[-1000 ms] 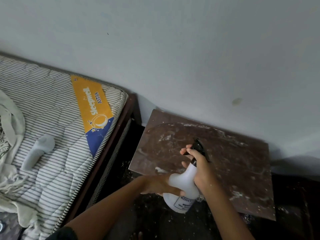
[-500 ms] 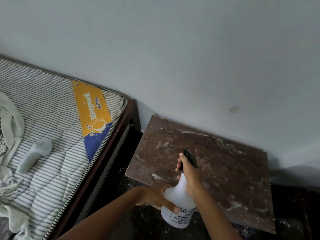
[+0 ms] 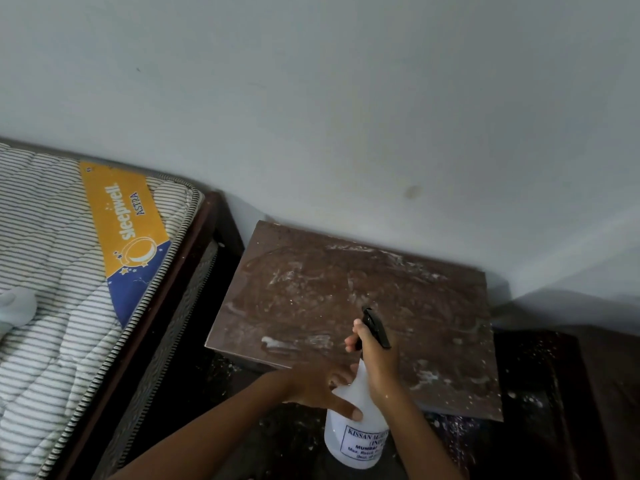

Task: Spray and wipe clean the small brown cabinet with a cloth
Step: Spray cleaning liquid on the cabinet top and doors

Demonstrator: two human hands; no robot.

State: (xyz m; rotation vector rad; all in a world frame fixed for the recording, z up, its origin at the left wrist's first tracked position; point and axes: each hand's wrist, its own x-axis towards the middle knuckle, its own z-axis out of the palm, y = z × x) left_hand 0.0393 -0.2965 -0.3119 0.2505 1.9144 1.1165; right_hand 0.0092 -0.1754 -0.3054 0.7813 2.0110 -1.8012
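The small brown cabinet (image 3: 311, 289) stands against the wall, its top streaked with white dust and smears. Over its front edge I hold a white spray bottle (image 3: 353, 441) with a black trigger head pointing at the top. My right hand (image 3: 375, 362) grips the bottle's neck with fingers on the trigger. My left hand (image 3: 318, 386) steadies the bottle's shoulder from the left. A pale grey cloth (image 3: 15, 306) lies on the mattress at the far left, away from both hands.
A striped mattress (image 3: 52, 258) with a yellow and blue label on a dark bed frame (image 3: 180, 292) sits left of the cabinet, a narrow gap between them. A plain wall (image 3: 346, 116) runs behind. The dark floor (image 3: 540, 393) on the right is speckled with white.
The view has shifted, so the cabinet sits lower and further right in frame. The bottle and both hands have dropped slightly toward the cabinet's front edge; the grip is unchanged.
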